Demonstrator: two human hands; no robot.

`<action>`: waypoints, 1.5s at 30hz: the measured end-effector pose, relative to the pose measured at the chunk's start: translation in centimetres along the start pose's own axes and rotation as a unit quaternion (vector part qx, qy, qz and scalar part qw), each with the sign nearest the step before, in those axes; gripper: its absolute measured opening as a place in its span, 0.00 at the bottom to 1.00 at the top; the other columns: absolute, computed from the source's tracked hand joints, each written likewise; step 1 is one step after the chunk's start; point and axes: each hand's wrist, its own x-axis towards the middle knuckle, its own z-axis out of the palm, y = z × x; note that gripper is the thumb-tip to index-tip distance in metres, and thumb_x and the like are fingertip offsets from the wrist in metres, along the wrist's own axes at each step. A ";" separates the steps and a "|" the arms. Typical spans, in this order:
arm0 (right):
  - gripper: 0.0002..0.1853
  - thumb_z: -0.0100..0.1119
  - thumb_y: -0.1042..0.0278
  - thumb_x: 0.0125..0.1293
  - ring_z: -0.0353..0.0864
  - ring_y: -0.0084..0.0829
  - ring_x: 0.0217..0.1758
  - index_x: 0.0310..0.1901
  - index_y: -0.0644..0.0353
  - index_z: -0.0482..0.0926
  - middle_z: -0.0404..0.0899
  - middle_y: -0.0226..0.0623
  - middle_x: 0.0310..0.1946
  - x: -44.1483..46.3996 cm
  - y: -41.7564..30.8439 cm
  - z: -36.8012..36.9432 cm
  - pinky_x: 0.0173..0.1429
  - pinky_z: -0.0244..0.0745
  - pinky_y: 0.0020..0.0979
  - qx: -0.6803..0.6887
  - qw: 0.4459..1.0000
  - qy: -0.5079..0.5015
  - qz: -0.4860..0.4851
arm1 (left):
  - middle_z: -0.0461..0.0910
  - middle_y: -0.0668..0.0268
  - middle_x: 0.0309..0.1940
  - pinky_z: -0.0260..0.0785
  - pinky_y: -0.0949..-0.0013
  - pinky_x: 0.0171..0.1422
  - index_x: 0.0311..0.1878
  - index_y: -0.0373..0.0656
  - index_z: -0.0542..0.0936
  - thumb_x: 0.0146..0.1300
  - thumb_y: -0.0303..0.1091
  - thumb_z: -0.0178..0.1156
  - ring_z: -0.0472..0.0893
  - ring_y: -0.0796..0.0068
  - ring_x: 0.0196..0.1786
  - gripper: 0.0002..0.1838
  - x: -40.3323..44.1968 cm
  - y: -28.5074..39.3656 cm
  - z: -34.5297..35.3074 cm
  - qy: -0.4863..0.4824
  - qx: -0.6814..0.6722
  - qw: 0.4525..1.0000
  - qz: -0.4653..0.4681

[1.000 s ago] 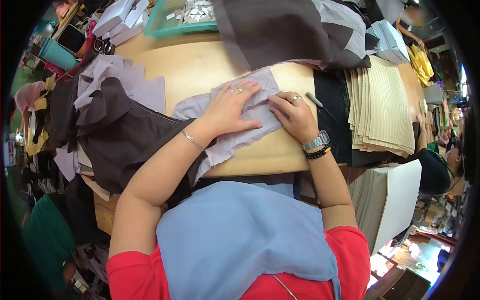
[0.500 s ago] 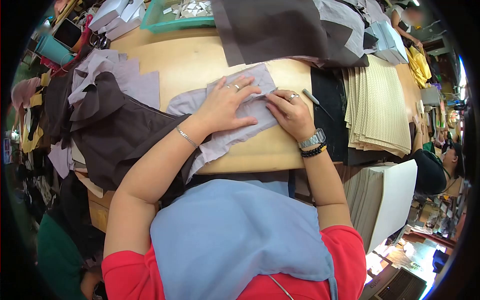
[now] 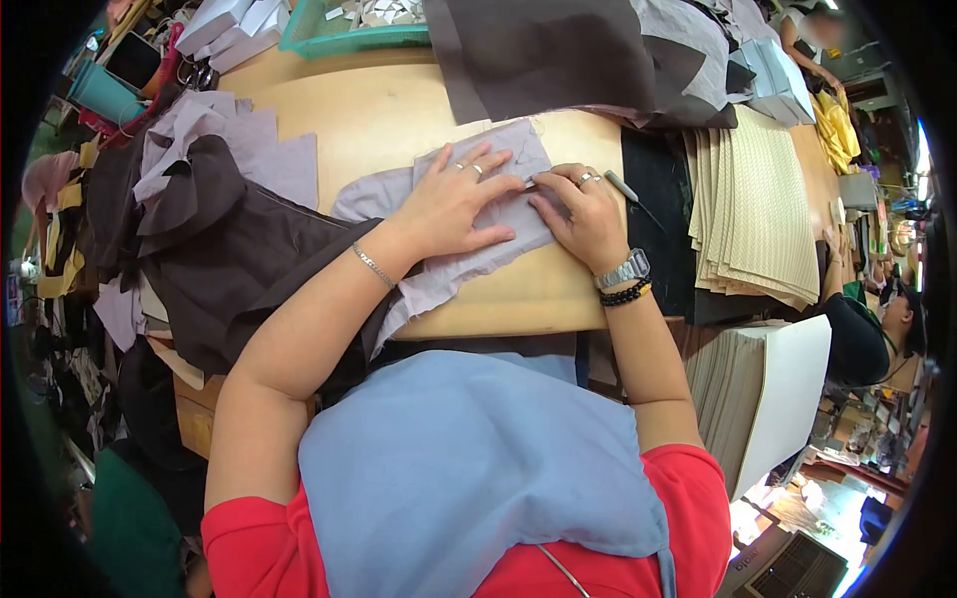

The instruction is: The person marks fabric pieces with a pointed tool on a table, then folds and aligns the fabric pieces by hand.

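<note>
My left hand (image 3: 457, 204) lies flat with spread fingers on a piece of pale lilac-grey fabric (image 3: 449, 274), pressing it to the table. My right hand (image 3: 588, 221) is at the fabric's right part, thumb and fingers bent in a pinch. A tiny glint shows at its index fingertip, close to the left index finger; what the fingers hold is too small to make out. Dark brown cloth (image 3: 249, 254) is bunched beside my left forearm, with more lilac fabric (image 3: 284, 169) behind it.
A grey-handled awl-like tool (image 3: 623, 187) lies on black material right of my right hand. Further right are textured cream sheets (image 3: 753, 209). Dark brown panels (image 3: 543, 60) and a green tray (image 3: 349, 42) of small white pieces sit at the back. Other people are at both sides.
The dark gap that showed in the fabric between my hands is no longer visible. My right fingers have shifted slightly; my left hand stays nearly in place on the fabric.
</note>
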 end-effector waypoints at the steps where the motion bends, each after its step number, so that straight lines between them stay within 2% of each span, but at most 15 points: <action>1: 0.11 0.70 0.66 0.59 0.80 0.38 0.43 0.42 0.57 0.84 0.81 0.35 0.39 0.0 0.0 -0.1 0.47 0.75 0.38 -0.009 1.000 -0.003 0.002 | 0.64 0.59 0.73 0.47 0.32 0.76 0.62 0.57 0.74 0.58 0.56 0.67 0.59 0.50 0.77 0.30 0.0 0.0 0.1 0.000 0.003 1.000 0.002; 7: 0.11 0.70 0.65 0.58 0.79 0.36 0.42 0.42 0.55 0.84 0.80 0.33 0.40 0.1 -0.3 -0.4 0.45 0.72 0.36 -0.034 0.999 -0.007 0.009 | 0.63 0.59 0.74 0.46 0.33 0.76 0.65 0.57 0.73 0.60 0.57 0.65 0.57 0.51 0.78 0.32 0.0 0.0 0.1 -0.010 0.022 1.000 0.002; 10: 0.10 0.70 0.63 0.58 0.79 0.34 0.43 0.42 0.54 0.85 0.81 0.31 0.41 0.1 0.2 -0.1 0.47 0.71 0.36 -0.056 0.996 -0.004 -0.064 | 0.62 0.59 0.74 0.45 0.33 0.77 0.66 0.57 0.73 0.60 0.57 0.64 0.56 0.52 0.79 0.32 0.0 0.0 0.3 -0.010 0.031 0.999 0.003; 13: 0.10 0.69 0.61 0.59 0.80 0.33 0.45 0.41 0.52 0.85 0.82 0.29 0.43 0.2 0.0 -0.3 0.50 0.69 0.37 -0.106 0.991 -0.001 -0.076 | 0.62 0.60 0.74 0.45 0.34 0.77 0.67 0.58 0.73 0.61 0.57 0.64 0.55 0.53 0.79 0.32 0.0 0.0 0.2 -0.011 0.037 0.999 0.004; 22: 0.13 0.69 0.58 0.58 0.80 0.34 0.47 0.42 0.52 0.85 0.83 0.28 0.42 -0.3 0.2 -0.3 0.52 0.68 0.39 -0.170 0.984 0.036 0.045 | 0.62 0.60 0.74 0.45 0.34 0.77 0.69 0.61 0.73 0.61 0.58 0.62 0.56 0.53 0.78 0.32 0.0 0.0 0.3 -0.017 0.049 0.999 0.004; 25: 0.12 0.68 0.59 0.59 0.81 0.34 0.47 0.43 0.52 0.85 0.84 0.28 0.42 -0.2 0.0 -0.4 0.53 0.69 0.39 -0.173 0.983 0.040 0.044 | 0.62 0.59 0.75 0.45 0.34 0.76 0.69 0.62 0.73 0.62 0.58 0.62 0.56 0.52 0.78 0.33 0.0 0.0 0.3 -0.018 0.052 0.998 0.005; 28: 0.12 0.67 0.59 0.60 0.81 0.33 0.48 0.43 0.52 0.85 0.84 0.28 0.43 -0.1 0.7 -0.4 0.55 0.70 0.38 -0.116 0.991 0.032 -0.054 | 0.61 0.59 0.75 0.46 0.34 0.76 0.70 0.61 0.72 0.62 0.59 0.61 0.56 0.52 0.78 0.33 0.0 -0.2 0.5 -0.012 0.054 0.998 0.010; 31: 0.11 0.67 0.60 0.60 0.82 0.32 0.48 0.43 0.52 0.85 0.84 0.28 0.43 -0.3 0.7 -0.1 0.56 0.71 0.38 -0.108 0.994 0.018 -0.030 | 0.61 0.59 0.75 0.46 0.34 0.76 0.70 0.61 0.72 0.61 0.59 0.62 0.56 0.52 0.78 0.34 -0.1 -0.2 0.5 -0.012 0.053 0.998 0.011; 35: 0.10 0.67 0.63 0.60 0.81 0.33 0.48 0.43 0.53 0.84 0.84 0.29 0.42 0.0 0.2 -0.6 0.56 0.71 0.38 -0.100 0.993 0.004 -0.057 | 0.62 0.59 0.74 0.46 0.33 0.76 0.69 0.60 0.73 0.61 0.58 0.63 0.57 0.51 0.78 0.34 -0.1 -0.2 0.5 -0.011 0.041 0.999 0.010; 37: 0.09 0.67 0.64 0.61 0.81 0.32 0.47 0.43 0.53 0.84 0.84 0.29 0.42 0.3 0.0 -0.4 0.56 0.72 0.37 -0.060 0.994 -0.007 -0.094 | 0.66 0.59 0.72 0.47 0.33 0.76 0.67 0.57 0.76 0.60 0.57 0.64 0.60 0.53 0.76 0.32 -0.1 -0.1 0.5 0.011 0.035 0.999 0.014; 40: 0.09 0.66 0.65 0.61 0.81 0.33 0.47 0.43 0.54 0.84 0.84 0.30 0.42 0.2 0.0 -0.5 0.56 0.71 0.36 -0.063 0.995 -0.018 -0.077 | 0.72 0.62 0.67 0.49 0.33 0.75 0.61 0.54 0.80 0.61 0.55 0.65 0.67 0.59 0.73 0.27 -0.4 0.4 0.2 0.022 0.045 0.999 0.013; 45: 0.10 0.65 0.65 0.62 0.80 0.33 0.47 0.45 0.53 0.83 0.83 0.28 0.42 0.0 -0.2 -0.5 0.58 0.70 0.39 -0.090 0.993 -0.029 -0.070 | 0.80 0.69 0.60 0.53 0.34 0.73 0.52 0.52 0.84 0.64 0.50 0.64 0.75 0.67 0.67 0.18 -2.4 0.9 -0.6 0.047 0.116 0.992 0.007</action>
